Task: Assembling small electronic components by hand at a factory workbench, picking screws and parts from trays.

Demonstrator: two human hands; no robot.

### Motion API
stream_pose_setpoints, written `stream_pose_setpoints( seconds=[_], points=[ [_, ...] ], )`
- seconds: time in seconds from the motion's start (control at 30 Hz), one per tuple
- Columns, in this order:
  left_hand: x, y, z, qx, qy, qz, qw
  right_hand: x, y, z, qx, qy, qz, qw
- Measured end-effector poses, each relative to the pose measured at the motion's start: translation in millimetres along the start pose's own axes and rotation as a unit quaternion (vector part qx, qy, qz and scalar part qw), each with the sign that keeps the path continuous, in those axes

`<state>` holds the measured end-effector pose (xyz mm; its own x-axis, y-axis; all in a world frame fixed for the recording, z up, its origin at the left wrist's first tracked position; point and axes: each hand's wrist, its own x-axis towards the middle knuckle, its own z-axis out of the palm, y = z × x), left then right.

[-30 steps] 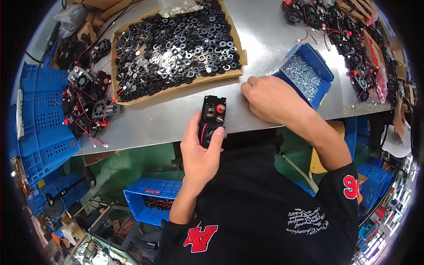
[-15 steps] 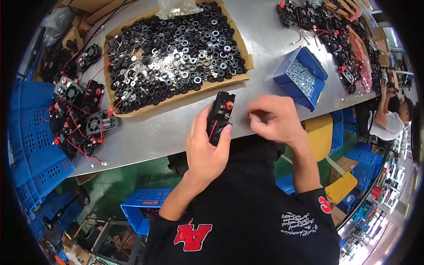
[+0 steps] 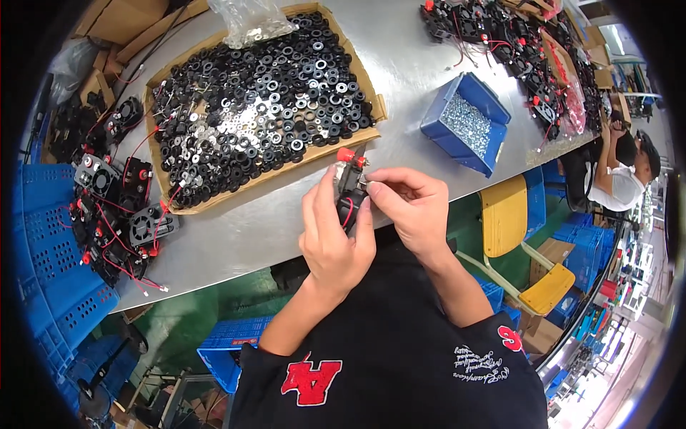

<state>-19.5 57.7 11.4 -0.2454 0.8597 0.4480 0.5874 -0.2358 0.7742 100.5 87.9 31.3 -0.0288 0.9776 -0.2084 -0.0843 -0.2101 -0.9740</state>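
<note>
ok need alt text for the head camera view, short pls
Both hands hold a small black fan assembly with a red cap over the edge of a grey table: left hand grips it, right hand pinches its top. Behind lie a cardboard tray of black washers and a blue bin of screws.

Wearer's clothing: black short-sleeved T-shirt (image 3: 400, 357), fabric plain and matte. Chest carries a large red block-letter emblem with white outline. Small white script print sits on the right side of the shirt, too fine to resolve. Right sleeve hem shows a red mark edged in white, possibly a numeral, partly cut off by the fold. Both forearms bare; left hand (image 3: 332, 239) and right hand (image 3: 414, 207) ungloved.
</note>
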Motion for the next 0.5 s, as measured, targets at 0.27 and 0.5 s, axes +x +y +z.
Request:
stream_pose_setpoints(
  seconds=[0.27,0.5],
  points=[
    [-1.4,0.2,4.2,0.036,0.018,0.040,0.998,-1.0,1.0,0.9,0.015,0.003,-0.022,1.000],
    [-0.8,1.3,7.9,0.054,0.030,0.043,0.997,-1.4,6.2,1.9,-0.014,0.020,-0.017,1.000]
  ],
)
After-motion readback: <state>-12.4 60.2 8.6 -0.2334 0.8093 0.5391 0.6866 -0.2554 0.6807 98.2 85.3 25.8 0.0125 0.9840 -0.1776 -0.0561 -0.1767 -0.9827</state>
